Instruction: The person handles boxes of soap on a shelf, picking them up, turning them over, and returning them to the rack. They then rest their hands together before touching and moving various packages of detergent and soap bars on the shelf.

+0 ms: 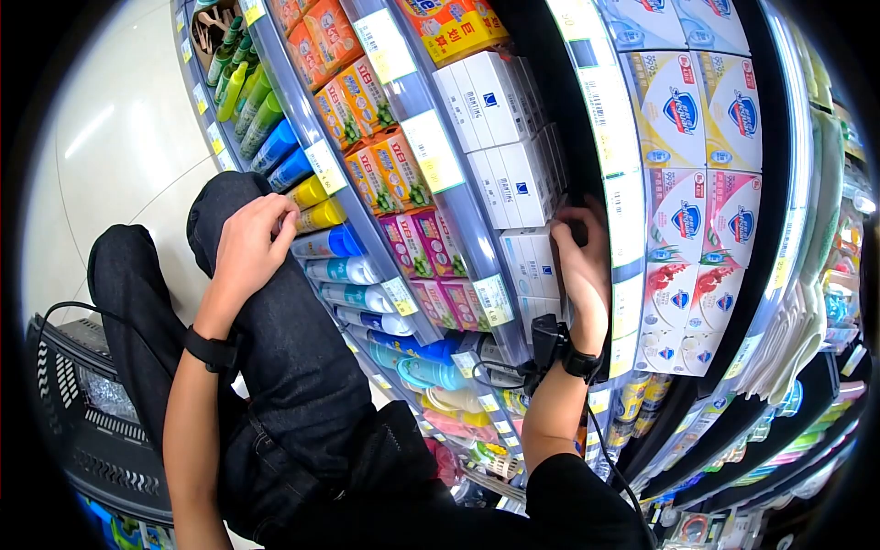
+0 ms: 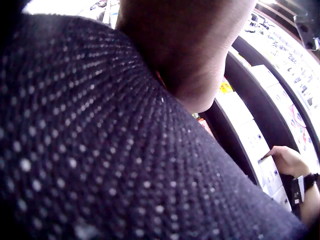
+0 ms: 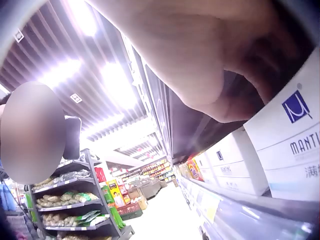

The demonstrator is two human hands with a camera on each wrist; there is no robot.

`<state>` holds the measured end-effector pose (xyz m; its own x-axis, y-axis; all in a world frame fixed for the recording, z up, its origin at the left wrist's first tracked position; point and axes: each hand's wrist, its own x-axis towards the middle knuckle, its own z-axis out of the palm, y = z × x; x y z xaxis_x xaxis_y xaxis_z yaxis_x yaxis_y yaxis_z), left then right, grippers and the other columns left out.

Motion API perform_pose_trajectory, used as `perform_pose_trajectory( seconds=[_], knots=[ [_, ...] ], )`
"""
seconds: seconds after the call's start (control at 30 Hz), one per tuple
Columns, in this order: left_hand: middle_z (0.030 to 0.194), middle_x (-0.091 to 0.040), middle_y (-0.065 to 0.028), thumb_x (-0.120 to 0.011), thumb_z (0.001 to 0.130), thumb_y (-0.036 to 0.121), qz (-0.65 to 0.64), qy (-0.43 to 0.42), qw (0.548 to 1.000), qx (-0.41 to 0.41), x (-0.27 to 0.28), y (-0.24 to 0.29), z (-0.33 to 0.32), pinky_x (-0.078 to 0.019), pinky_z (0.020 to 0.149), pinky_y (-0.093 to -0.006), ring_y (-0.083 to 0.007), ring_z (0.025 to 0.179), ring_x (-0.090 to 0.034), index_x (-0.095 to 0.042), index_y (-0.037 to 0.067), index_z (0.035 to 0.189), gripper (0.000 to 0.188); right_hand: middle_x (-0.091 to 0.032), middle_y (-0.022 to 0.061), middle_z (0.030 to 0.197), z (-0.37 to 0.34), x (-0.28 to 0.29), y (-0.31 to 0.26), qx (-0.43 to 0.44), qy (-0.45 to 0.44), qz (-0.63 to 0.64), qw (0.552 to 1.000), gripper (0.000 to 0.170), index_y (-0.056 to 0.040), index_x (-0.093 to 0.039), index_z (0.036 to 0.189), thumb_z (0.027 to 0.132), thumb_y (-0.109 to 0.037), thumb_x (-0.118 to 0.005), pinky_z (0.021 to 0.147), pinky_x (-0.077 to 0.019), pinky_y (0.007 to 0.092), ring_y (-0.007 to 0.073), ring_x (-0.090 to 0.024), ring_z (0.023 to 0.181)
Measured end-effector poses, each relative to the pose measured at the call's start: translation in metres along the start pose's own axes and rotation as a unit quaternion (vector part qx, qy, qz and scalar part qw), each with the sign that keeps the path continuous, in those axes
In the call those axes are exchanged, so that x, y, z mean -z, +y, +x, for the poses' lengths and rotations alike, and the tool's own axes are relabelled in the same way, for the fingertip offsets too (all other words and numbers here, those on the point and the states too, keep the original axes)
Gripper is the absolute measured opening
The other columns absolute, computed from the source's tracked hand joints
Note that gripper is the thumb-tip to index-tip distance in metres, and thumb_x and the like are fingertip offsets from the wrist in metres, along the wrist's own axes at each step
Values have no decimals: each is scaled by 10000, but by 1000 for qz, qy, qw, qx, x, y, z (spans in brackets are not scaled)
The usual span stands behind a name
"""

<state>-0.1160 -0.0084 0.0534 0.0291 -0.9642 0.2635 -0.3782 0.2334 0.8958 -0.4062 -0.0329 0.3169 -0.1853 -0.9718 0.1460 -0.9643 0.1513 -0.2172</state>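
My right hand point(image 1: 585, 266) reaches in over white MANTING boxes point(image 1: 532, 261) on the shelf, its thumb and fingers bent at their upper edge. In the right wrist view, the fingers point(image 3: 235, 107) come right to the corner of a near white box point(image 3: 287, 145); the fingertips are lost in the shadow, so I cannot tell whether they grip it. A hand and white boxes point(image 2: 270, 172) also show small in the left wrist view. My left hand point(image 1: 252, 240) rests on the raised knee point(image 1: 225, 211), fingers loosely bent, holding nothing.
Orange and pink soap packs point(image 1: 376, 183) line the shelf to the left, bottles point(image 1: 339, 270) lower down. A price-tag rail point(image 1: 605, 119) runs right of my right hand, with Safeguard boxes point(image 1: 678, 110) beyond it. A black basket point(image 1: 92, 376) stands on the floor at left.
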Motion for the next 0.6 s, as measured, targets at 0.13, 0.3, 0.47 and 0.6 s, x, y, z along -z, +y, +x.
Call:
perform_pose_trajectory(
  seconds=[0.13, 0.3, 0.47, 0.6],
  knots=[
    [783, -598, -117, -622, 875, 89, 1, 1, 1000, 4, 1, -1, 0, -497, 670, -358, -266, 687, -613, -627, 25, 897, 68, -480, 186, 1467, -1, 0, -3, 5, 25, -25, 999, 236, -38, -729, 1008, 890, -212, -621, 1108, -353, 396, 339, -473, 1332],
    [791, -592, -117, -610, 890, 71, 1, 0, 1000, -1, 1, -1, 0, -475, 642, -333, -239, 663, -581, -627, 12, 911, 65, -470, 178, 1482, -2, 0, 1, -8, 25, 16, 1000, 235, -52, -742, 1019, 899, -207, -613, 1126, -327, 403, 337, -456, 1347],
    [788, -591, -115, -611, 890, 70, -2, 5, 1000, -10, 0, -1, 0, -473, 638, -331, -237, 657, -577, -628, 11, 908, 64, -542, 153, 1339, -4, -2, 4, 6, 26, 42, 999, 226, -47, -731, 1029, 909, -188, -601, 1070, -361, 377, 298, -503, 1238],
    [788, -592, -111, -610, 890, 67, 1, 3, 1000, -8, 0, 0, 0, -472, 636, -328, -230, 654, -577, -628, 10, 905, 61, -696, 100, 1040, -5, -2, 2, 31, 26, 46, 998, 223, -33, -701, 1049, 921, -177, -590, 965, -428, 319, 214, -615, 1005]
  ],
)
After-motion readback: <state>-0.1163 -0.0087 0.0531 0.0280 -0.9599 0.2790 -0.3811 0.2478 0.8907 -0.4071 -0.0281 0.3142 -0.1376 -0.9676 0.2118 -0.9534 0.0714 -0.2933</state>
